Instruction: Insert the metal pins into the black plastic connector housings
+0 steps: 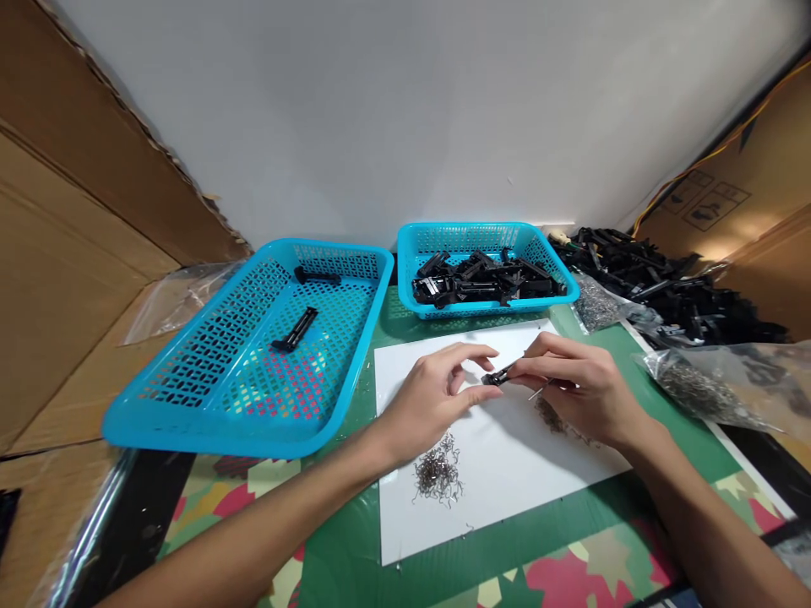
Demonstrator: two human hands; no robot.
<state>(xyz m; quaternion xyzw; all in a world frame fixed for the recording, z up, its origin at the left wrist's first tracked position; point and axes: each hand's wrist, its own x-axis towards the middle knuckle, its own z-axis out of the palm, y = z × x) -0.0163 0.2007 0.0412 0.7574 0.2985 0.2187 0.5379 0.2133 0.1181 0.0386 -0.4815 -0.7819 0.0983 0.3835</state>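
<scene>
Above a white sheet (507, 473), a small black plastic part (495, 377) sits between my two hands. My left hand (437, 384) curls around its left end, with the thumb against the lower edge and the fingertips just above. The fingers of my right hand (574, 380) pinch the other end, hiding much of it. A thin metal rod (538, 391) sticks out from under the right fingers; its kind is unclear. Small bent metal wire pieces lie in one pile (437, 473) below my left hand and in another pile (551, 416) partly covered by my right hand.
A blue basket (221, 439) at left holds two black parts (296, 329). Another blue basket (487, 311) behind the sheet holds many black parts. At right lie a heap of black parts (697, 304) and plastic bags of metal pieces (703, 388). Cardboard (76, 194) flanks the left side.
</scene>
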